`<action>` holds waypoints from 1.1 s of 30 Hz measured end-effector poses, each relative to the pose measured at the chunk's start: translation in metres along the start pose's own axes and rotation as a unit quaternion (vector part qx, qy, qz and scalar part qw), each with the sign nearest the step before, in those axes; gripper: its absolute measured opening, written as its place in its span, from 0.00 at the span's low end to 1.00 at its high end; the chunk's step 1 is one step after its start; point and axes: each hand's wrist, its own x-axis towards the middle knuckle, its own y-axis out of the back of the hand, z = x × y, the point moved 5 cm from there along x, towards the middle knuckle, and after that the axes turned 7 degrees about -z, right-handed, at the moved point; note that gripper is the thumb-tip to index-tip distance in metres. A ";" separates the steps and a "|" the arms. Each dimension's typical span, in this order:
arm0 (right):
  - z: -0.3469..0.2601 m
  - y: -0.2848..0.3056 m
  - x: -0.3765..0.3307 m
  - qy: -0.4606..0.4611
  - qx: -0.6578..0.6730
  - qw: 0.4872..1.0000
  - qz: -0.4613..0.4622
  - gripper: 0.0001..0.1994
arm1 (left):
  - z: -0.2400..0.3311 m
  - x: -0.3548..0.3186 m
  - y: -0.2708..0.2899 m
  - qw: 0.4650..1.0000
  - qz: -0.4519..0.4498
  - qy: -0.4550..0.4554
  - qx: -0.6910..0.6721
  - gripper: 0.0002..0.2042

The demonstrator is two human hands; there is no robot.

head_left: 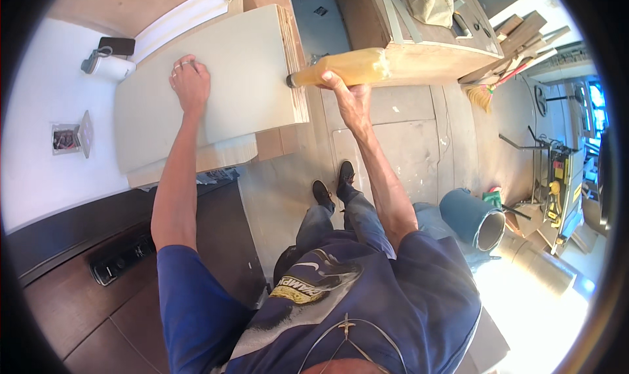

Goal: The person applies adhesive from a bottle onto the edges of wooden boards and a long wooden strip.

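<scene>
My right hand (350,98) is wrapped round a clear plastic bottle (354,66) of yellowish liquid. The bottle lies tilted on its side, its dark cap turned left toward the layered edge of a pale board (242,66). Whether the cap touches that edge, I cannot tell. On the board's flat top, toward its left part, rests my left hand (190,80) with fingers curled in and a ring on one of them. Anything under those fingers is hidden.
A white flask (111,66) and a dark phone (118,46) lie left of the board. At the upper right, a wooden bench (419,59) carries a cloth bag (431,7). A broom (481,98) and a blue barrel (462,213) stand to the right.
</scene>
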 end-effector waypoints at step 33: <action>-0.011 -0.002 -0.061 -0.002 -0.068 0.997 0.036 0.18 | -0.004 -0.003 -0.004 0.996 -0.066 0.052 -0.001 0.18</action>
